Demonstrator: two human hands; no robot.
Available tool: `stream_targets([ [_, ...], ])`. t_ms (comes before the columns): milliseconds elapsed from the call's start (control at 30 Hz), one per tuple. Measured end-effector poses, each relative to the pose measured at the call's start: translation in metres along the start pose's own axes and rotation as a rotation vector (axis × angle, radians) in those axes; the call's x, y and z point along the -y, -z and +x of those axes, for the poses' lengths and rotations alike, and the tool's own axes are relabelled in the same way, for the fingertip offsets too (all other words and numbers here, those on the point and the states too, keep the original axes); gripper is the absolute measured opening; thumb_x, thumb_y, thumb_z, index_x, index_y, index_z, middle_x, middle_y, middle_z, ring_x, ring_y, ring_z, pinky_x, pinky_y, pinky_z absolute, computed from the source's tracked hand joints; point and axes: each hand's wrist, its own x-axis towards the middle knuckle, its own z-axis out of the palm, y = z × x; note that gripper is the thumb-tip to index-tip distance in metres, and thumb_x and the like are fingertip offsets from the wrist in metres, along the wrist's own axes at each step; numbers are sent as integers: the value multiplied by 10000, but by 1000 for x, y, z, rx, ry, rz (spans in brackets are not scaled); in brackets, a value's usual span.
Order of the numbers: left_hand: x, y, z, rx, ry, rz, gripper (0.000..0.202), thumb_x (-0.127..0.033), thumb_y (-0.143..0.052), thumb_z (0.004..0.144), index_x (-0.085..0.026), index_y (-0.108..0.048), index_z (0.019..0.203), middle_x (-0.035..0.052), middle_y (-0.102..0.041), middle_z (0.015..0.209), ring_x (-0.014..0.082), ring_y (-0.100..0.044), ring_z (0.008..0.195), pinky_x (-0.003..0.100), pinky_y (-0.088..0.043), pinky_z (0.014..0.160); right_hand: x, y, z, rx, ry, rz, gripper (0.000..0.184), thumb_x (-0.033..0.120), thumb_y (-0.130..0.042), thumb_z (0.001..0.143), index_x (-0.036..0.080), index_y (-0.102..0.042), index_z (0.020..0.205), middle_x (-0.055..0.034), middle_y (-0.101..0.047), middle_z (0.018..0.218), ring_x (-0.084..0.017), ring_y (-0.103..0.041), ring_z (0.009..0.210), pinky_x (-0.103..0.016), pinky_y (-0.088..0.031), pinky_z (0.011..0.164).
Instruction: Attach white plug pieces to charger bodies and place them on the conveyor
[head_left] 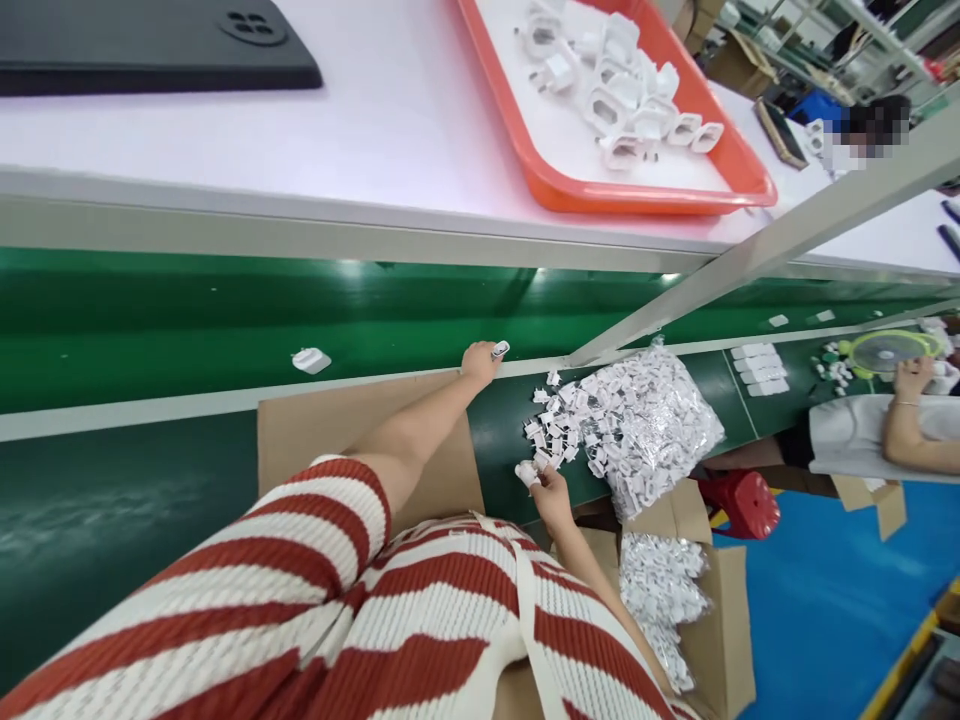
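Note:
My left hand [480,362] reaches out to the rail at the edge of the green conveyor belt [187,330] and pinches a small white plastic part [500,349]. My right hand [550,488] is closed on another small white part [526,472] at the near edge of a pile of loose white parts [556,430]. A clear bag full of the same white parts [652,425] lies just beyond that pile. One white charger-like piece [310,360] lies on the belt, to the left of my left hand.
A flat cardboard sheet [315,430] lies under my left arm. An orange tray [570,190] of white housings sits on the white shelf above the belt. An open carton [731,640] holds more bagged parts. Another person's arm [904,440] works at the right, near a red stool [742,500].

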Motion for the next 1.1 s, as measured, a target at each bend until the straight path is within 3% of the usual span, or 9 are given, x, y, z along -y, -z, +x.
stream_targets([
  [133,30,21,-87,43,-96,-40,315,-288,-640,912,-192,-750,1192,149,-710,1239,350,-584,1208,460,-417,1083,5,-11,10,54,-61,105,414,482,-782,650,226,-666,955,-39,-743,834,-231,-717,809,-363,-584,746],
  [300,67,46,-228,25,-67,-59,307,-333,-617,915,-229,-757,1168,124,-722,1243,326,-592,1194,477,-403,1116,23,-38,34,340,-119,148,249,362,-739,729,238,-625,912,-42,-749,870,-215,-753,840,-354,-611,766],
  [367,76,50,-267,-25,-31,-54,313,-336,-598,928,-223,-755,1174,134,-716,1252,333,-583,1205,489,-389,1123,31,-51,41,439,-117,109,199,329,-715,760,241,-614,906,-48,-755,897,-214,-758,887,-347,-618,767],
  [433,84,49,-291,-76,-2,-52,316,-332,-591,936,-221,-751,1184,139,-712,1248,334,-580,1205,494,-382,1123,37,-63,44,511,-91,38,163,308,-691,784,239,-612,910,-55,-759,915,-215,-759,921,-342,-620,766],
  [567,96,38,-303,-175,66,-85,314,-351,-666,895,-212,-754,1163,144,-708,1226,341,-572,1207,493,-382,1109,42,-85,43,561,49,-178,144,304,-648,816,222,-632,933,-56,-762,920,-207,-745,914,-347,-607,801],
  [700,102,28,-298,-256,127,-146,388,-418,-769,835,-231,-749,1174,118,-701,1246,326,-566,1222,464,-389,1104,42,-102,38,524,302,-448,199,311,-624,830,187,-687,973,-68,-743,992,-196,-706,923,-351,-562,898],
  [900,106,25,-294,-283,151,-194,350,-414,-815,797,-239,-775,1097,107,-715,1217,316,-578,1200,440,-401,1079,50,-126,30,613,673,-882,267,98,-533,842,194,-725,1000,-92,-691,1123,-229,-608,1130,-345,-464,1038],
  [1100,107,24,-293,-294,148,-198,339,-416,-810,803,-235,-786,1088,111,-715,1181,310,-590,1157,432,-404,1058,52,-145,27,675,879,-1203,267,57,-499,893,172,-717,996,-136,-665,1153,-279,-558,1168,-376,-417,1044],
])
